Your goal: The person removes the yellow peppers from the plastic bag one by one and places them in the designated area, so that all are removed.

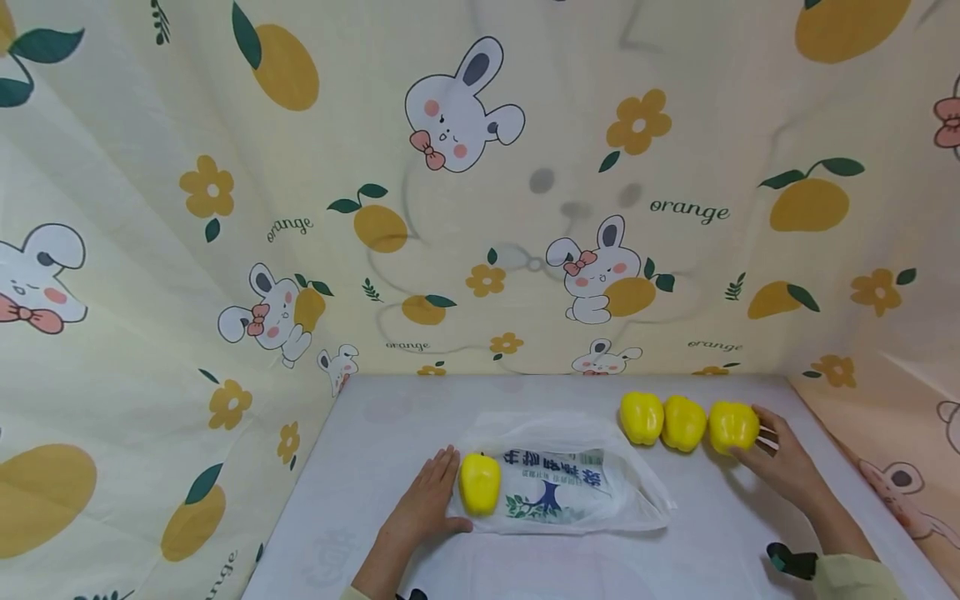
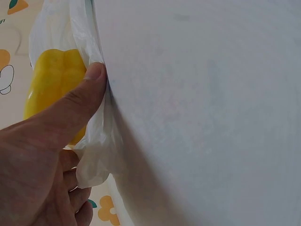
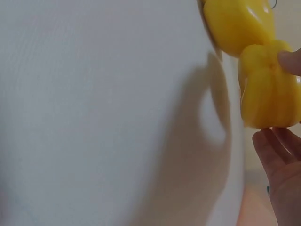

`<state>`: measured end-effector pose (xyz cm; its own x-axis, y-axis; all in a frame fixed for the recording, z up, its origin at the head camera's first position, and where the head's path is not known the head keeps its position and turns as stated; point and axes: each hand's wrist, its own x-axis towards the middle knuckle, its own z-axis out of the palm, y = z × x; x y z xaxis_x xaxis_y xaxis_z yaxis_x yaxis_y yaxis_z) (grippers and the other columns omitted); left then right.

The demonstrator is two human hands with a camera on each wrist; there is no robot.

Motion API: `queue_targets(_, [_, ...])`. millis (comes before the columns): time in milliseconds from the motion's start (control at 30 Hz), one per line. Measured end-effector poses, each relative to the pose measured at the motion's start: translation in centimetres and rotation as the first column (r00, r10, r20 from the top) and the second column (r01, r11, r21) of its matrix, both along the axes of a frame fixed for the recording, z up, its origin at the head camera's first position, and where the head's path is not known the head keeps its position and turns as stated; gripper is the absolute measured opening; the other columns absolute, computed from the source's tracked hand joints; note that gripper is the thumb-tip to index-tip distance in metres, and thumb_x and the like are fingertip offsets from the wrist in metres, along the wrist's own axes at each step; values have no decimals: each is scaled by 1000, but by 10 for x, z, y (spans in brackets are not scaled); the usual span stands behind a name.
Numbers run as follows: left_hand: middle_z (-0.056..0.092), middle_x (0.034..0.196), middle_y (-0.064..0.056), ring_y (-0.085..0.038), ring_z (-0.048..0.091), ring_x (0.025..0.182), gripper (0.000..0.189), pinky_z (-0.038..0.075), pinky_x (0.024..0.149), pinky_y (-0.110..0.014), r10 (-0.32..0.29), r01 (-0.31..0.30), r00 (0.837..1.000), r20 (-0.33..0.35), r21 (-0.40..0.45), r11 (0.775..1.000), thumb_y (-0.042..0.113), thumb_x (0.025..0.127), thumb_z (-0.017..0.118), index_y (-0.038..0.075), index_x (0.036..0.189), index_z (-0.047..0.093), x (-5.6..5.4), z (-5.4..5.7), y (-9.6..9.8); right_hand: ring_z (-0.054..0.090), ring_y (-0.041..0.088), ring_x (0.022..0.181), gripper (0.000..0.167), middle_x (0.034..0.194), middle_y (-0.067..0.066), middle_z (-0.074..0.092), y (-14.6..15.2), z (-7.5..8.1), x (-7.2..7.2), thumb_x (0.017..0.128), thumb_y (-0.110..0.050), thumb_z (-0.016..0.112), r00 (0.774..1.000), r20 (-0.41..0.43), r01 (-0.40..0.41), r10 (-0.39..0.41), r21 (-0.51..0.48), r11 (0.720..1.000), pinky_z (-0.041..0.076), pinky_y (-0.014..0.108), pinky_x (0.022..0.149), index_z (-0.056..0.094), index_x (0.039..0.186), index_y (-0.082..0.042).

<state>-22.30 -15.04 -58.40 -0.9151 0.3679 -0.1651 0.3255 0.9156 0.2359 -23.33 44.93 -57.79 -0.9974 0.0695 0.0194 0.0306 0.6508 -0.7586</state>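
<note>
A white plastic bag [image 1: 558,517] with printed writing and a tree lies flat on the table. One yellow bell pepper [image 1: 480,485] is at the bag's left end. My left hand [image 1: 426,504] rests beside this pepper, fingers extended, its thumb touching the bag's edge in the left wrist view. At the right, my right hand [image 1: 789,467] holds another yellow bell pepper [image 1: 732,427] between thumb and fingers. That same pepper [image 3: 268,99] shows in the right wrist view with the thumb on its top and fingertips against its side.
Two more yellow bell peppers, one in the middle [image 1: 684,423] and one at the left [image 1: 642,418], form a row with the held one behind the bag's right end. The white table [image 1: 360,433] meets a patterned cloth backdrop [image 1: 465,217] at the back and sides.
</note>
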Motion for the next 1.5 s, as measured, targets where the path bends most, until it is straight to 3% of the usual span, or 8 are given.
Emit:
queue_targets(67, [23,178,-14,-31,23,164,118,22,133,-51,-1,1,1000,-1,1,1000,56,82,90,4,169,28,0,0,0,32,65,140,104,159,46,20,1,-2,-2,106,-37,71,1000,13,0,0,-2,1000,40,74,108,0,166,10])
queue_targets(333, [23,178,-14,-31,24,164,118,21,134,-50,9,-9,1000,1,-5,1000,55,82,90,4,169,28,1,0,1,30,64,144,102,163,44,18,5,-9,-5,106,-34,72,1000,20,-11,11,-11,1000,40,57,114,2,167,9])
queue_targets(567, [23,178,-13,-31,23,164,119,21,134,-51,16,-16,1000,5,-3,1000,55,82,90,5,169,28,1,-1,2,27,65,146,98,163,46,17,5,-7,-10,107,-31,69,1000,28,-4,5,-45,999,31,72,114,3,166,9])
queue_targets(767, [23,178,-14,-31,24,164,118,22,133,-51,10,-10,1000,1,3,1000,55,82,90,5,169,28,0,-1,1,29,66,146,97,163,46,17,5,-10,-13,107,-32,69,999,35,15,-13,-44,999,36,68,115,3,167,7])
queue_targets(1000, [23,178,-14,-31,24,164,118,22,133,-51,3,-3,1000,-8,3,1000,56,82,90,4,169,28,0,-1,0,30,66,145,96,163,45,19,3,-9,-10,107,-30,70,1000,21,6,-5,-40,999,44,45,117,4,167,7])
queue_targets(1067, [22,178,-14,-31,23,164,118,22,133,-51,3,-3,1000,-7,3,1000,55,82,90,4,169,28,0,0,0,29,66,145,97,163,45,18,2,-8,-8,107,-29,70,1000,12,13,-13,-40,999,41,45,118,4,167,7])
queue_targets(1300, [23,178,-13,-30,24,164,117,22,133,-50,11,-11,1000,-6,6,1000,54,82,91,5,169,29,1,1,1,23,67,147,96,168,43,11,1,-6,-5,108,-31,67,999,7,32,-32,-47,998,27,73,117,2,168,6])
queue_targets(1500, [23,178,-13,-30,24,164,118,22,133,-50,12,-12,1000,-17,5,1000,54,82,91,5,169,29,1,-1,1,22,67,148,94,169,42,10,1,-2,1,109,-34,66,1000,-16,26,-26,-25,999,23,73,119,4,169,4])
